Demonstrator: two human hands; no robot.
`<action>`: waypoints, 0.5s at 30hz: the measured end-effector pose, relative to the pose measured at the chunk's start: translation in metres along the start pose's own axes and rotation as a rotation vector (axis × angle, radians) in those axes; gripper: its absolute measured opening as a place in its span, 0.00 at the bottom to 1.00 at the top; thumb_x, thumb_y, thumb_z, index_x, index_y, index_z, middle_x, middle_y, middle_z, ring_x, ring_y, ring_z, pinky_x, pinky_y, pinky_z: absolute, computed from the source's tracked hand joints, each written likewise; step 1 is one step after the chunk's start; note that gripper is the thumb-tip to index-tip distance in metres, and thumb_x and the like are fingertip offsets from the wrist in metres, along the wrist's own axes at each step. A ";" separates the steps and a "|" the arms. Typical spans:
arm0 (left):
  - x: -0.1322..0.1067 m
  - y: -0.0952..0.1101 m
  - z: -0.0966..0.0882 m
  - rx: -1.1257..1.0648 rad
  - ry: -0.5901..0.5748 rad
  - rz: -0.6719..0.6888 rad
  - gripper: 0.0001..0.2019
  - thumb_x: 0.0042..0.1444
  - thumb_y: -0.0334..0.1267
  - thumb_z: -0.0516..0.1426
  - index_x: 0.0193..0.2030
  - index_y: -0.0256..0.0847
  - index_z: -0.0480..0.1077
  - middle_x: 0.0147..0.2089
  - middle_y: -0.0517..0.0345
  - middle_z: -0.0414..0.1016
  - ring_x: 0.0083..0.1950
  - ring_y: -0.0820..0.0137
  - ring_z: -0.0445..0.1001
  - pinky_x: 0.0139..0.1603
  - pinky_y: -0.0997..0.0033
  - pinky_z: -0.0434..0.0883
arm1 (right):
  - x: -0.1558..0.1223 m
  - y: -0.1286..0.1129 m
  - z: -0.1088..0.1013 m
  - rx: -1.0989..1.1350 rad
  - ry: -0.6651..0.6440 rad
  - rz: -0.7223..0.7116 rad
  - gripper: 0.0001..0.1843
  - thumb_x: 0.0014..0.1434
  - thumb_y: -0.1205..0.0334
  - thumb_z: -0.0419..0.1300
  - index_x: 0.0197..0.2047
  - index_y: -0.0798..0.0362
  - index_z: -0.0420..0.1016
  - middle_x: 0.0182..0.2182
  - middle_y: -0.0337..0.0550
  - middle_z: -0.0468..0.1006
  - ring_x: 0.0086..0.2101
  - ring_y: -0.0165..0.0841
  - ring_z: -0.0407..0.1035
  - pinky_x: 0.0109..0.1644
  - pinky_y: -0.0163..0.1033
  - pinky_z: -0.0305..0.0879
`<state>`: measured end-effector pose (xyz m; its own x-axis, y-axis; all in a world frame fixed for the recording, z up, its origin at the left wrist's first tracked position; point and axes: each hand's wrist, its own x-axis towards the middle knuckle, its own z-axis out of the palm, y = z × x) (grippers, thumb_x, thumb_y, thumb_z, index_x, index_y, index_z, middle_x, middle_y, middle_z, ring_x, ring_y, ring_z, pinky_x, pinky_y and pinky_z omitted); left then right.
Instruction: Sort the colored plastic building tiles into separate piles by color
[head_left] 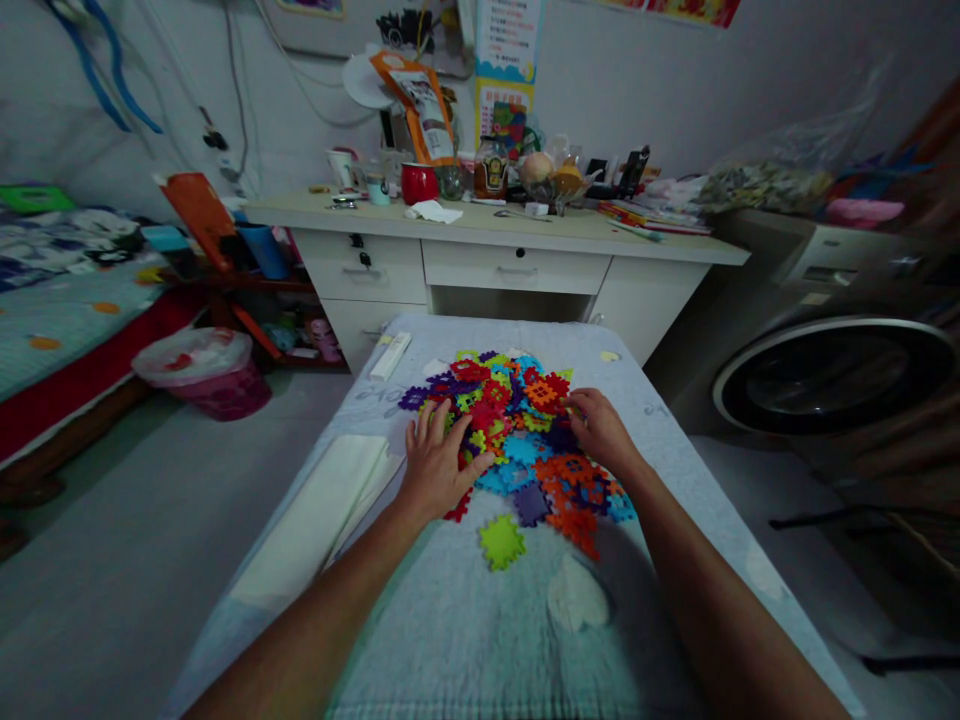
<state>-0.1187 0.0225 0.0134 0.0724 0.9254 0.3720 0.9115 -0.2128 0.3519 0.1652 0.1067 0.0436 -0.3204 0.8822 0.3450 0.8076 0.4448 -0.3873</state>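
Head view: my left hand (pixel 439 465) lies flat, fingers spread, palm down on the 9 o'clock edge of the tile pile (pixel 517 420), gripping nothing. My right hand (pixel 600 430) sits at approx. 3 o'clock w/ fingers curled onto the tiles, can't tell if it pinches one. Pile's mid-table on the blue cloth (pixel 465 640); a lone green tile (pixel 502 541) lies just beside it at 6 o'clock, desk (pixel 517 265) at 12.

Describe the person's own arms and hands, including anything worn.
The left forearm and right forearm are bare; no sleeves show. The left hand and right hand wear no gloves, and no watch, bracelet or ring is visible. Dim light hides finer marks.
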 end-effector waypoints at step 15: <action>0.048 -0.030 0.025 -0.084 0.092 -0.380 0.26 0.57 0.56 0.54 0.57 0.41 0.69 0.64 0.40 0.62 0.67 0.50 0.59 0.65 0.44 0.59 | 0.063 -0.007 0.023 0.192 -0.153 0.130 0.30 0.58 0.57 0.60 0.62 0.58 0.66 0.51 0.53 0.77 0.48 0.39 0.72 0.55 0.44 0.65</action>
<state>-0.1328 0.0810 -0.0011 -0.3033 0.9122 0.2756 0.8299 0.1107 0.5468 0.1276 0.1623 0.0484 -0.3033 0.9404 0.1540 0.7430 0.3346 -0.5796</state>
